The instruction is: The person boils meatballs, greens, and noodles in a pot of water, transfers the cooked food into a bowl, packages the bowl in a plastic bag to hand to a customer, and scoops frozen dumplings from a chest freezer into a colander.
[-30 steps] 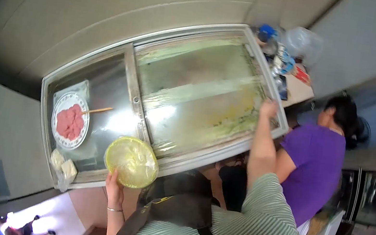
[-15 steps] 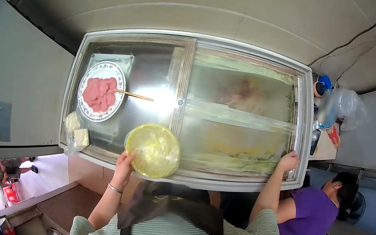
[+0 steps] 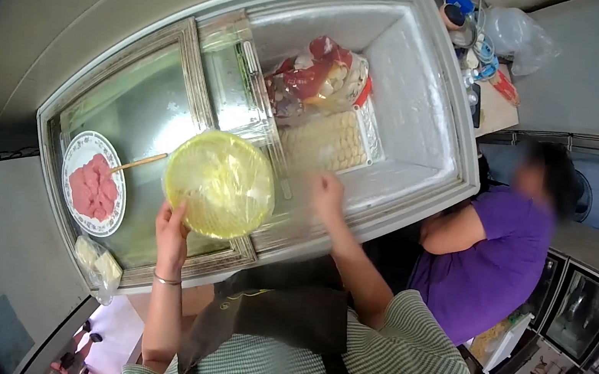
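Note:
My left hand (image 3: 172, 234) grips the near-left rim of a round yellow-green basket (image 3: 220, 184) covered with clear plastic film. The basket is over the glass top of a chest freezer (image 3: 435, 184). My right hand (image 3: 328, 195), blurred, is curled closed by the near end of the sliding glass lid (image 3: 223, 75); whether it touches the lid I cannot make out. In the open right half lie a red-and-clear bag of pale pieces (image 3: 331, 79) and a tray of pale dumplings (image 3: 333, 142).
A patterned plate (image 3: 118, 210) of pink minced meat (image 3: 92, 187) with a wooden stick (image 3: 139, 162) stands on the left glass. Bagged pale blocks (image 3: 98, 265) lie at the near-left corner. A person in purple (image 3: 494, 255) is at the right, beside a cluttered shelf (image 3: 496, 112).
The right glass lid has slid left, exposing the freezer's inside. My right hand has moved left from the freezer's right end. My left hand still holds the basket. The view has turned.

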`<move>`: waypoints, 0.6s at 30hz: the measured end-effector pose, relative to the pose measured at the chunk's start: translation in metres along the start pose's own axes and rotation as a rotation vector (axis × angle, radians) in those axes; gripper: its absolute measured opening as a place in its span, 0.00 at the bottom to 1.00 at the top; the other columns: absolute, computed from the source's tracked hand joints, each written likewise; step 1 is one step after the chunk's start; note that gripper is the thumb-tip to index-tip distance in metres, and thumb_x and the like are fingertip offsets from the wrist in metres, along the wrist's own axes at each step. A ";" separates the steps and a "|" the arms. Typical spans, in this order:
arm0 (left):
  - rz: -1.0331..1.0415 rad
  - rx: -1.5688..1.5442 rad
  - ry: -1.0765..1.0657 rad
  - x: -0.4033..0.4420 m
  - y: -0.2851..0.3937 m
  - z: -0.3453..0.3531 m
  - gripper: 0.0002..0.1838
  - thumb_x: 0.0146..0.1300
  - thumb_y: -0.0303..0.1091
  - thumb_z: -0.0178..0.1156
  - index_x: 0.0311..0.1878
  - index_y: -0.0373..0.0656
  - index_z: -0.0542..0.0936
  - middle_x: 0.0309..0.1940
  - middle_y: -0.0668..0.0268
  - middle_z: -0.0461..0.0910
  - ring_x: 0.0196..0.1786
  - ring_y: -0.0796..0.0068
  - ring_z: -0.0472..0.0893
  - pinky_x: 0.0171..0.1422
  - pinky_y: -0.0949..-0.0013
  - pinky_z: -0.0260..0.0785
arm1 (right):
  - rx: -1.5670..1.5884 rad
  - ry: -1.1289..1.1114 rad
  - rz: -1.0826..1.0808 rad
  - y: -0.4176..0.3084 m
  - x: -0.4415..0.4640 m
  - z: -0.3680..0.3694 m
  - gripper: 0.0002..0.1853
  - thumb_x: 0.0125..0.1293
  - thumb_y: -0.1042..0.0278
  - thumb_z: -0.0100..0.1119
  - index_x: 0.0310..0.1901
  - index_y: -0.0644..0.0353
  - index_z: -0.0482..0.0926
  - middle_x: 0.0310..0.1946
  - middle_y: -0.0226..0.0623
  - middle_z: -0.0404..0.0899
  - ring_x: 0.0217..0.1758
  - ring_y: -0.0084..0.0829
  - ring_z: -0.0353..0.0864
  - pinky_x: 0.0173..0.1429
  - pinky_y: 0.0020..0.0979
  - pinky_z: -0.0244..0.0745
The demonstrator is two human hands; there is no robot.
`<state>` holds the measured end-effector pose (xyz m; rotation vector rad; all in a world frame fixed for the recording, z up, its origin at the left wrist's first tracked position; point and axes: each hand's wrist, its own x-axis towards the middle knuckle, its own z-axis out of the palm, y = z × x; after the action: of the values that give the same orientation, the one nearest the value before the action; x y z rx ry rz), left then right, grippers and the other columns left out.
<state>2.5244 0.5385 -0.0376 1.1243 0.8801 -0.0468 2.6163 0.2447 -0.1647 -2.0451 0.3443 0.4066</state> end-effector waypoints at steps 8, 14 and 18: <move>0.074 0.019 0.164 0.045 -0.034 0.015 0.14 0.67 0.30 0.52 0.55 0.38 0.74 0.49 0.64 0.77 0.50 0.75 0.76 0.53 0.70 0.70 | 0.509 0.179 0.525 0.163 0.205 -0.069 0.06 0.64 0.67 0.53 0.38 0.58 0.78 0.28 0.29 0.77 0.28 0.21 0.76 0.27 0.24 0.68; -0.002 -0.102 0.288 0.051 -0.052 0.039 0.19 0.67 0.38 0.51 0.56 0.37 0.72 0.50 0.61 0.75 0.50 0.69 0.76 0.53 0.67 0.70 | 0.410 -0.132 0.205 0.486 0.310 0.000 0.03 0.62 0.65 0.55 0.33 0.52 0.75 0.21 0.26 0.71 0.21 0.20 0.70 0.18 0.25 0.57; -0.055 -0.064 0.379 0.052 -0.064 0.022 0.26 0.64 0.47 0.53 0.57 0.36 0.70 0.48 0.61 0.75 0.50 0.68 0.77 0.54 0.66 0.70 | -0.221 -0.015 0.164 0.546 0.294 0.087 0.08 0.63 0.62 0.52 0.40 0.54 0.71 0.33 0.34 0.69 0.33 0.30 0.68 0.30 0.35 0.56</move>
<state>2.5430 0.5111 -0.1161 1.0654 1.2413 0.1526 2.6487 0.0394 -0.7554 -2.2348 0.4774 0.5819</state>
